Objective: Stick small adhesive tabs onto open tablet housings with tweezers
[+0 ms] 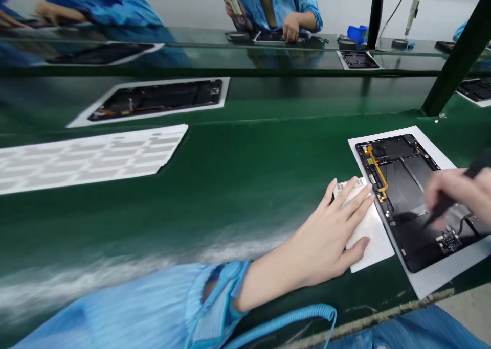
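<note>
My left hand [333, 231] lies flat, fingers spread, on a small white sheet [374, 244] with grey printed shapes at its top. The sheet borders an opened tablet housing [402, 244] with black inner parts, an orange flex cable [379, 175] and a small circuit board near its lower end. Under the housing is a white backing sheet [421, 285]. Blurred by motion, my right hand [454, 193] is closed around a slim black pointed tool [441, 210], whose tip is over the lower part of the housing. Whether the tip touches it, I cannot tell.
A stack of white label sheets [84, 160] lies at left. Another opened tablet housing [161, 99] rests behind it. A dark green post [456, 57] rises at right. A blue coiled cord [284, 318] runs below my left wrist. Co-workers in blue [268, 6] sit opposite.
</note>
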### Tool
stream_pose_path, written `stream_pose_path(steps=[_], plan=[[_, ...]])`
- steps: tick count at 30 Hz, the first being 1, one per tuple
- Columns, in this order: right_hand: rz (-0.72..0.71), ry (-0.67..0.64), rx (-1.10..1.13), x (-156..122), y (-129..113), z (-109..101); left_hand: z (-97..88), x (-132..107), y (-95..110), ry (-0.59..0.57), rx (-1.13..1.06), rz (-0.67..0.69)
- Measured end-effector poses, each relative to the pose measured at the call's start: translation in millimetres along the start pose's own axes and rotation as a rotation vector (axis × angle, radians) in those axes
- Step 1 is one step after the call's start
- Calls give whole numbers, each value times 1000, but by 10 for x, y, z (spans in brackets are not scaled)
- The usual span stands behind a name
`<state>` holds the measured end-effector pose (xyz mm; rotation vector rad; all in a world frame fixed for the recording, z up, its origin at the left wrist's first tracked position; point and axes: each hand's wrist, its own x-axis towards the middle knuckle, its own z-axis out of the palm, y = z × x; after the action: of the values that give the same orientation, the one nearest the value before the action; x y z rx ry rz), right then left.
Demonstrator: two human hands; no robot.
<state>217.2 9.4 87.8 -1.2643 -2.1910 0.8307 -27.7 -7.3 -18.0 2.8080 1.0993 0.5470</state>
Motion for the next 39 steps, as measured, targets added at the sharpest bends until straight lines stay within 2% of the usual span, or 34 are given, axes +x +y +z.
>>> stream_pose_path(steps=[1,2,3,5,9,12,22,30,36,39], plan=[[-68,-147,33,103,-78,107,-11,7,10,-15,26,2],[-137,-239,51,198,-123,199,-24,16,20,-32,51,5],[-186,-304,67,281,-135,274,-38,25,29,-47,70,6],[-207,-348,135,400,-77,379,-64,39,46,-72,92,-2],[-132,-260,303,450,136,496,-71,43,77,-65,122,-11],[-131,-191,317,405,194,561,-41,42,96,-11,157,-2],[-186,-123,214,398,148,617,6,57,97,118,196,37],[-189,-140,155,403,86,599,-24,51,105,86,190,29],[-209,-162,140,435,94,606,-4,44,103,115,211,41],[-200,-161,195,410,24,549,-4,53,92,94,218,39]])
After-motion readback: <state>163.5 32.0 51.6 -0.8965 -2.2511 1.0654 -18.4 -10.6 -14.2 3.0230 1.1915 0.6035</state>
